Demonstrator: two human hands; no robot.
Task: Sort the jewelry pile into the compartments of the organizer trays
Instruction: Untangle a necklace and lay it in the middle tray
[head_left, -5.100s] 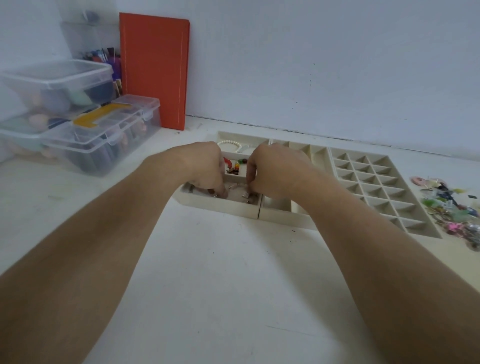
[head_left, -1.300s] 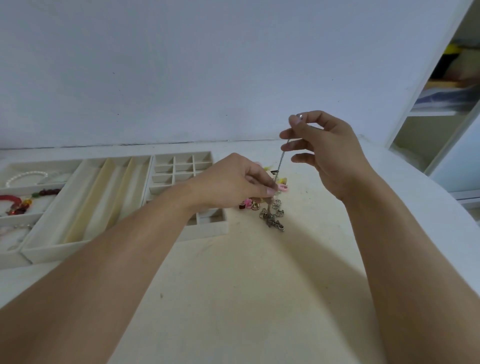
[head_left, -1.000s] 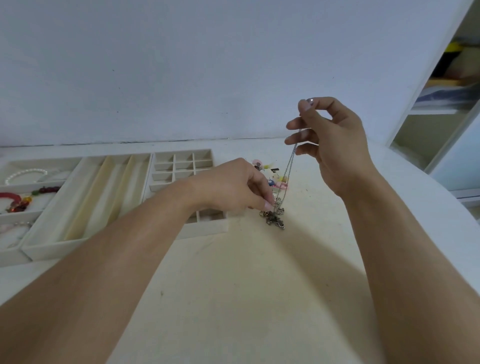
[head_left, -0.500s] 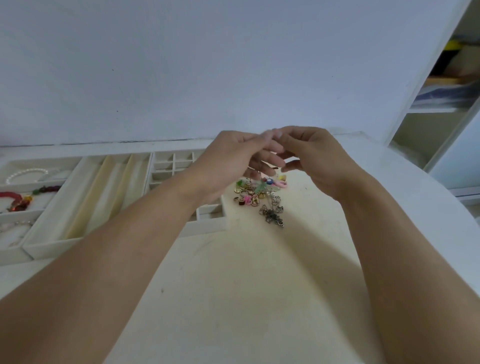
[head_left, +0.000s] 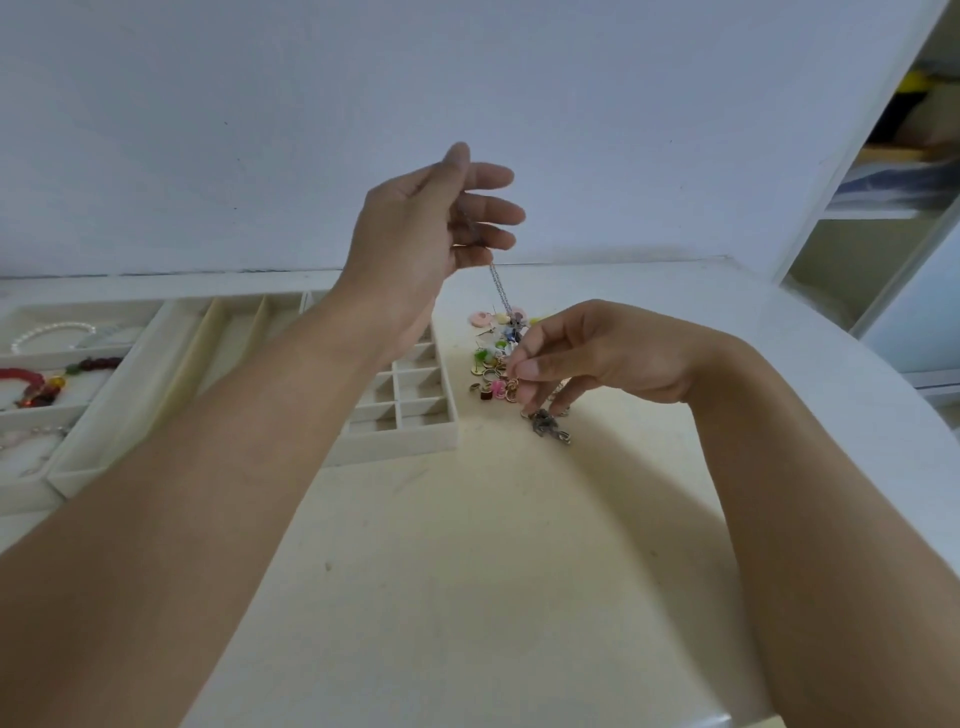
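— Silver chain (head_left: 500, 285) hangs from my left hand (head_left: 415, 228), pinched high at twelve o'clock above the jewelry pile (head_left: 501, 364).

— And your right hand (head_left: 582, 358)?

— It pinches the lower end. I'm untangling it, I judge; next it goes nine o'clock to the organizer trays (head_left: 400, 441). No writing is visible.
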